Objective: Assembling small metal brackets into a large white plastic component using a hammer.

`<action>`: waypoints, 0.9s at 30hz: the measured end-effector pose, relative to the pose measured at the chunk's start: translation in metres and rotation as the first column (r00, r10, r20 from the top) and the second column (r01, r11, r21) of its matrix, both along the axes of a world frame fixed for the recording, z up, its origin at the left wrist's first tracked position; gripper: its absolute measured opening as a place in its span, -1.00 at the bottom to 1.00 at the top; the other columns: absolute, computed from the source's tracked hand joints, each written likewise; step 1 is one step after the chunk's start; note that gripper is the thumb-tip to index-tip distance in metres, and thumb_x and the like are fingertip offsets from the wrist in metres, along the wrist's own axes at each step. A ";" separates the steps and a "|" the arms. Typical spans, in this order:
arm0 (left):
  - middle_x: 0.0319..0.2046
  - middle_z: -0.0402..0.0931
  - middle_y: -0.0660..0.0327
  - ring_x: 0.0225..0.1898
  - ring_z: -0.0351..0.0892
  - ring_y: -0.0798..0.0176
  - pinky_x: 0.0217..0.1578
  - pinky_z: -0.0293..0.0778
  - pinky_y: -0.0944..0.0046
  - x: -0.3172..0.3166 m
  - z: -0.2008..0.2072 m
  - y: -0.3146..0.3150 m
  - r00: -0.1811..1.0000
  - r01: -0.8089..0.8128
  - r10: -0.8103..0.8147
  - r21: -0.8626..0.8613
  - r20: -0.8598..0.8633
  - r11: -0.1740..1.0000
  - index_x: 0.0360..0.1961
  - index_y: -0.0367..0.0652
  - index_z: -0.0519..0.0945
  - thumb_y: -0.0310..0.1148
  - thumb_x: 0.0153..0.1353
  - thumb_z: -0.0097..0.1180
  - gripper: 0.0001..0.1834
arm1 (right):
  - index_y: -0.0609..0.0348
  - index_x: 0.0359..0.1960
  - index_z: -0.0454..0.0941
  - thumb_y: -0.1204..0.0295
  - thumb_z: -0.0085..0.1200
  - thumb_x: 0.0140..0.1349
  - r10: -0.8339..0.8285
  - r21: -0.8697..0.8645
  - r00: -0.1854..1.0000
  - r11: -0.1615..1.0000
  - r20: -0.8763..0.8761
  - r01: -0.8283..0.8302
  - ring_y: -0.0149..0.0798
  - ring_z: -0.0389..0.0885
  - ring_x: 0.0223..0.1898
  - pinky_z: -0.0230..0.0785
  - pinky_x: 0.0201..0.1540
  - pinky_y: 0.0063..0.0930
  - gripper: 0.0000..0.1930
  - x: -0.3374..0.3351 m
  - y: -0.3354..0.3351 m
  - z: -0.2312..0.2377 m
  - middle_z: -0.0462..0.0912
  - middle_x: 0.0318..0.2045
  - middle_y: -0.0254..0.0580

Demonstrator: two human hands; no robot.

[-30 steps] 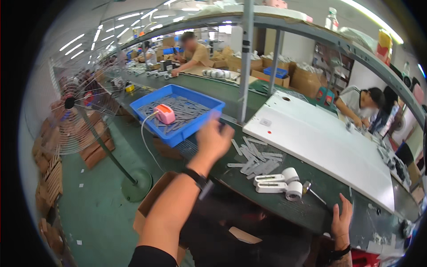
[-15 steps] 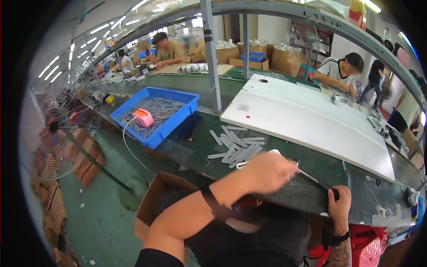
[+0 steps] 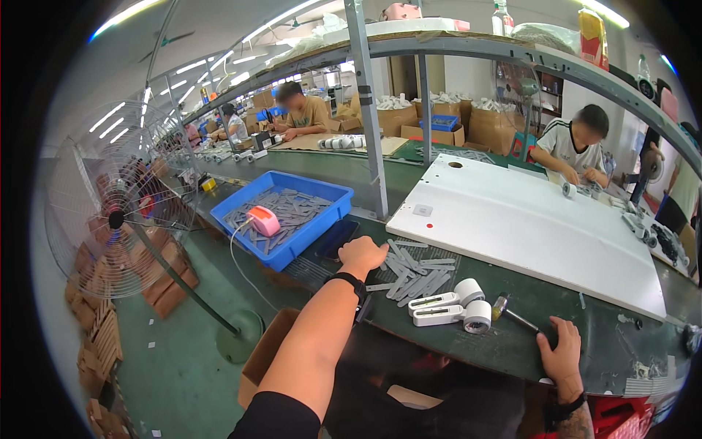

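My left hand (image 3: 362,254) reaches to the left edge of a pile of flat grey strips (image 3: 413,274). Its fingers are curled down and their tips are hidden, so what they pinch does not show. At the table's front edge, my right hand (image 3: 561,347) lies loosely curled round the dark handle end of a small mallet (image 3: 521,320). The mallet's yellowish head rests near two white parts with round ends, an upper one (image 3: 433,301) and a lower one (image 3: 439,315), lying side by side in front of the pile.
A blue tray (image 3: 311,245) of grey strips, with a pink device (image 3: 263,220) on a cable, stands left. Beside it lies a dark phone (image 3: 338,240). A white panel (image 3: 512,227) covers the table's right, behind a metal post (image 3: 369,110). A fan (image 3: 117,218) stands left; people work opposite.
My left hand has moved from above the white parts, left and away to the strips, uncovering both parts and the mallet head. My right hand stays at the handle. The view has shifted.
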State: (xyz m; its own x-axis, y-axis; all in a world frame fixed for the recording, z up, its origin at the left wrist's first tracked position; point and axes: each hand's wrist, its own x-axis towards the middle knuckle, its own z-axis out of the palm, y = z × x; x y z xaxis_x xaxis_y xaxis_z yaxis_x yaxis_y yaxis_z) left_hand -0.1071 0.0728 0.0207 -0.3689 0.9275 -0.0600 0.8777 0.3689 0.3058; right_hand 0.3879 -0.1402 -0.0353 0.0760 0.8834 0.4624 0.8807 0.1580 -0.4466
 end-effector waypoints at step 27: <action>-0.30 0.67 0.19 -0.22 0.66 -0.05 -0.16 0.53 -0.04 0.114 -0.050 -0.136 0.613 0.475 -0.790 0.803 -0.007 0.361 -0.13 -0.07 0.82 -0.38 0.31 0.43 -0.86 | 0.07 -0.11 0.60 0.24 0.41 0.26 -0.108 0.019 0.984 0.994 0.141 0.106 0.06 0.64 -0.05 0.41 0.07 -0.05 -0.70 -0.008 -0.004 -0.006 0.66 -0.19 -0.14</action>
State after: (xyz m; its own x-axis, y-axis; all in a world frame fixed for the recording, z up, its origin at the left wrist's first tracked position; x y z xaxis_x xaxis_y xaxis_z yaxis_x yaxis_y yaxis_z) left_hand 0.0072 -0.0629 -0.0292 0.2523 0.6564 0.7110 0.5196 -0.7117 0.4727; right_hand 0.3803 -0.1443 -0.0410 0.1027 0.8684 0.4850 0.9471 0.0638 -0.3147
